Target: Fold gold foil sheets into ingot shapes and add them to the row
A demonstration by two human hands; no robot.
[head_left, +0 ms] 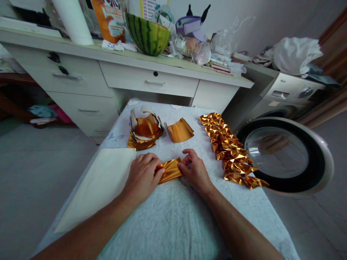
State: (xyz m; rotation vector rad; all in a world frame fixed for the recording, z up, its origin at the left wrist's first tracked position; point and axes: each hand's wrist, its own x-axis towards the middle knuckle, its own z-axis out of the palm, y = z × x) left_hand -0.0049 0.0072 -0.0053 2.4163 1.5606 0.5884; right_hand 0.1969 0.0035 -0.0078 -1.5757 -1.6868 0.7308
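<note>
The white desk (127,77), fitted with handled drawers, spans the background behind your cloth-covered table (168,220). To your right stands the washing machine (291,85), its round door (279,151) swung open; a small mark on its panel appears to read "Haier". A cream sheet (94,187) lies along the table's left side; the row of folded gold pieces (225,144) runs down the right. On the desk sit a cut watermelon (148,34) and, to its left, an orange pouch (110,21) with large white lettering, cut off by the upper edge. Behind them, the yellow-edged notice (151,9) bears pink lines too small to read. At the table's far end rest a curled gold bundle (146,128) and, just beside it, a single curved gold sheet (180,130). Your left hand (146,171) clasps the left end of the folded gold strip (170,170), mid-table, thumb on its near face. Your right hand (193,171) sets its thumb against the right end, index finger arched; whether it pinches, one cannot tell.
</note>
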